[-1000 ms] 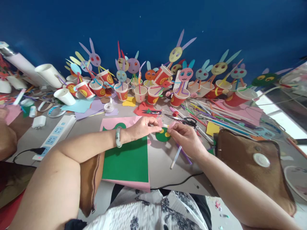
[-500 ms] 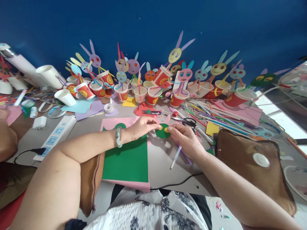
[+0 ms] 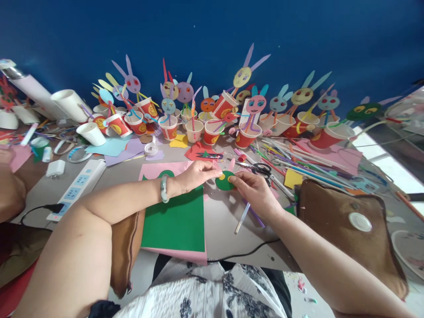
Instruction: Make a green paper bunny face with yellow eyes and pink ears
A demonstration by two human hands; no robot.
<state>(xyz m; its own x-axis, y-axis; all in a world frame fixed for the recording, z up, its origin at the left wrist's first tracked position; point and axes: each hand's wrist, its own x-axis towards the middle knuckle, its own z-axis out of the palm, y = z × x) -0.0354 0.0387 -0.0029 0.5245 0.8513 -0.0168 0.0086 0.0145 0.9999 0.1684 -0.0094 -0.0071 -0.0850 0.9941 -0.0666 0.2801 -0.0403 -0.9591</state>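
Observation:
A green paper disc (image 3: 224,183) with two yellow pieces and a pink ear shape (image 3: 232,165) at its top is held up over the table. My left hand (image 3: 198,176) pinches the disc's upper left edge. My right hand (image 3: 253,190) is closed on its right side, with fingertips at the right yellow piece. Below my left forearm lies a green sheet (image 3: 175,221) on pink paper. Under my right hand are a clear tube (image 3: 243,218) and a purple stick (image 3: 257,217).
Paper cups (image 3: 168,129) with rabbit-faced figures line the blue wall. Scissors (image 3: 261,169) and pipe cleaners (image 3: 308,159) lie right. A brown pouch (image 3: 341,221) sits at right, a power strip (image 3: 77,190) at left. A person's arm (image 3: 11,190) shows far left.
My right fingertips have shifted slightly left over the right yellow piece. Both hands still hold the green disc.

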